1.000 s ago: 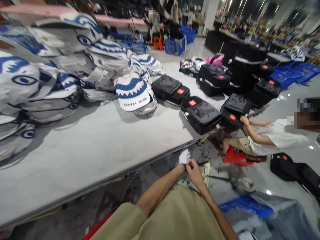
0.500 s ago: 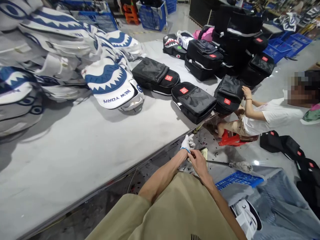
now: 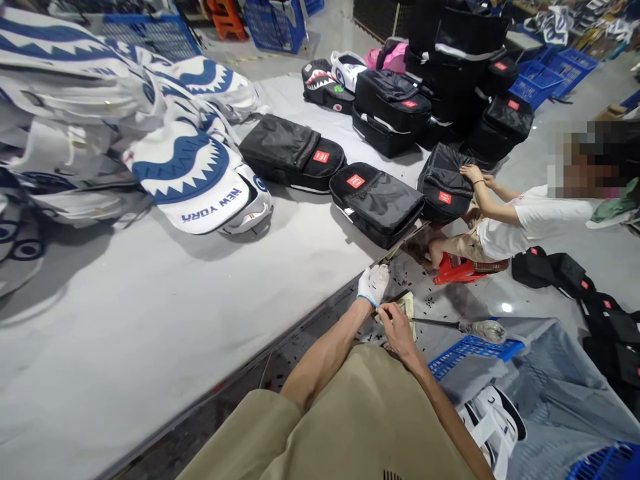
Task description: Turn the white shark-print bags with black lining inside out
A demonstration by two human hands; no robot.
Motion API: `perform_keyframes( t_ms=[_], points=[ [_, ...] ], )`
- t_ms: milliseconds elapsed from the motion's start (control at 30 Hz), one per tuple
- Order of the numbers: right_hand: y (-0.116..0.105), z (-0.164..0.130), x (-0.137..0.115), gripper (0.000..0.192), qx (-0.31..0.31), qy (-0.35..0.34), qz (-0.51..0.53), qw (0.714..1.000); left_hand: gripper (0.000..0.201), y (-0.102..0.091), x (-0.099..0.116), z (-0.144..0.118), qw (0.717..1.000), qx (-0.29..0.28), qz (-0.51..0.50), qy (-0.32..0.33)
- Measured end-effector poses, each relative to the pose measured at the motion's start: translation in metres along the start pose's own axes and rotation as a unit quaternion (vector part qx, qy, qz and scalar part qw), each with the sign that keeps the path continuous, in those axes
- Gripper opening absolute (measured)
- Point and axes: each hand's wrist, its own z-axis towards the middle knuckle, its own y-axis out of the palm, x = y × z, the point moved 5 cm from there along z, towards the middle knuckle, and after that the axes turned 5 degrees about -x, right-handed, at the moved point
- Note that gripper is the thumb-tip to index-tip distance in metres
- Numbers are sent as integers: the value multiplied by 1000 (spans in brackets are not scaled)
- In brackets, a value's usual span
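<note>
My left hand [image 3: 374, 283] wears a white knit glove with a blue-edged cuff [image 3: 369, 301]. It is beside the table's front edge, its fingers pointing away from me and holding nothing. My bare right hand [image 3: 397, 328] pinches the glove's cuff at the left wrist. On the white table [image 3: 200, 320], a black backpack [image 3: 377, 203] with a red label lies flat just beyond my hands. Another black backpack [image 3: 293, 153] lies to its left. Farther left is a white backpack [image 3: 197, 177] with a blue toothed mouth and "NEW YORK" lettering.
White backpacks [image 3: 75, 107] are heaped at left. A seated person [image 3: 530, 217] handles a black backpack [image 3: 445, 183] at the table's right end. Black backpacks [image 3: 457, 60] are stacked behind. At lower right, a blue crate [image 3: 475, 350] and grey sheeting [image 3: 555, 373] surround a white bag [image 3: 493, 427].
My left hand has turned, showing more of the glove. My right hand stays at the cuff. The view has shifted, and the person's hand has moved across the black backpack.
</note>
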Motion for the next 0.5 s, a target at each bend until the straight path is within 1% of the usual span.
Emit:
perform_keyframes(
  t_ms=[67, 133, 200, 300, 333, 400, 467, 500],
  points=[
    [4, 1, -1, 36, -26, 13, 18, 999, 26, 5, 8, 0, 1000, -12, 1, 8],
    [6, 2, -3, 35, -40, 21, 20, 999, 26, 10, 12, 1, 999, -31, 31, 10],
    [7, 5, -4, 36, -52, 25, 14, 998, 33, 14, 12, 2, 992, -54, 110, 18],
    [8, 8, 1, 39, -59, 49, 31, 997, 41, 24, 15, 12, 966, -71, 245, 37],
    [7, 8, 5, 42, -55, 65, 43, 995, 42, 28, 19, 18, 958, -66, 275, 46],
    [3, 7, 20, 54, -32, 106, 63, 992, 42, 37, 37, 35, 948, -32, 308, 73],
    [-4, 1, 41, 70, 4, 145, 62, 987, 46, 50, 64, 56, 935, 16, 336, 107],
    [-9, -4, 53, 76, 21, 163, 54, 985, 51, 59, 78, 66, 928, 36, 351, 123]
  ],
)
